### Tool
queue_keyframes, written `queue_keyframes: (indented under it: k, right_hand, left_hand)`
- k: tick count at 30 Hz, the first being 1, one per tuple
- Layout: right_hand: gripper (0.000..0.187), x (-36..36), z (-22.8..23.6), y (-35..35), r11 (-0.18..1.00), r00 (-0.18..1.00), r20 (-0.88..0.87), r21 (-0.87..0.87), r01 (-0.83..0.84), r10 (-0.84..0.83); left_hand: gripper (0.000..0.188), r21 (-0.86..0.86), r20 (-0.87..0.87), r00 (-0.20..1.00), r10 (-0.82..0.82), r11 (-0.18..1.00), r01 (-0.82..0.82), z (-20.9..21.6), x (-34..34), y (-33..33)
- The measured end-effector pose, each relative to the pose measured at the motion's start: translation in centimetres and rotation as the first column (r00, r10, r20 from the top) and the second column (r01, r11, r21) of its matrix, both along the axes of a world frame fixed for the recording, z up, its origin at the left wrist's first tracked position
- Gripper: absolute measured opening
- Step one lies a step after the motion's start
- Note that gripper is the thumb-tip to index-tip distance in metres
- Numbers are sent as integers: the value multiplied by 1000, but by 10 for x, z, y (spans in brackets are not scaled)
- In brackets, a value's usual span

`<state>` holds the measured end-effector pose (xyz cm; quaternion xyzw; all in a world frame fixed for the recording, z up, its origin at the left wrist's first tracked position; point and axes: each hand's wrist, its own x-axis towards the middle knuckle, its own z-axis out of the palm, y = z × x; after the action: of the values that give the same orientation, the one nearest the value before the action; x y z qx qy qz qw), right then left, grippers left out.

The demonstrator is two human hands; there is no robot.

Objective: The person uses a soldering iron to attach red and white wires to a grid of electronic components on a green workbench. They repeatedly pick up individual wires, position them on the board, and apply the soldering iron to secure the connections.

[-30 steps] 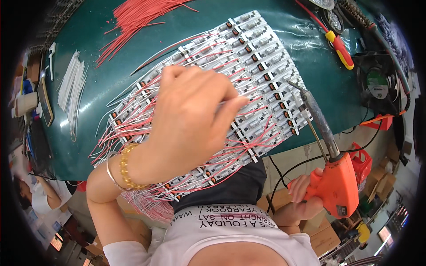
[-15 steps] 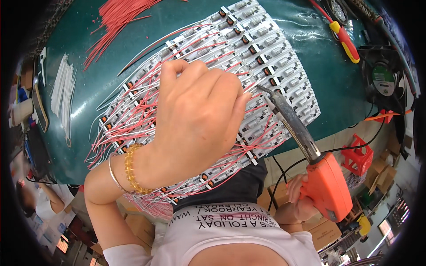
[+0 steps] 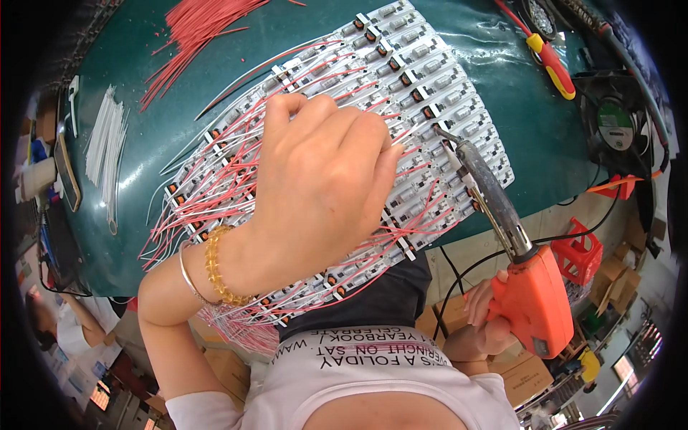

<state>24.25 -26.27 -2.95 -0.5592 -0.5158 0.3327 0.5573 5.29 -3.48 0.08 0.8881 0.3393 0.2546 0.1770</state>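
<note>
My left hand is closed in a pinch, knuckles up, over a panel of small circuit boards. A thin wire shows at its fingertips; the grip itself is hidden beneath the hand. My right hand is wrapped around the orange handle of a soldering gun. The gun's dark metal barrel slants up and left, and its thin bent tip is close over the boards, a little right of my left fingertips. Red and white wires stick out from many boards in the left part of the panel.
Loose red wires and white wires lie on the green table mat. A red-and-yellow screwdriver and a black fan are at the right. Below the table's right edge stands a red stool. Another person is at lower left.
The soldering gun's tip has shifted slightly up and right, away from my left fingertips. My left hand has barely moved.
</note>
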Motion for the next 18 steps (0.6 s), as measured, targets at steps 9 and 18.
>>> queue_keyframes:
  k: [9, 18]
  right_hand:
    - [79, -16, 17, -8, 972, 960, -175, -131, 195, -217]
    - [81, -7, 4, -23, 982, 991, -10, -137, 129, -132]
  left_hand:
    - [11, -146, 115, 991, -71, 986, 87, 14, -5, -4]
    - [14, -62, 69, 997, -33, 997, 38, -2, 1, -11]
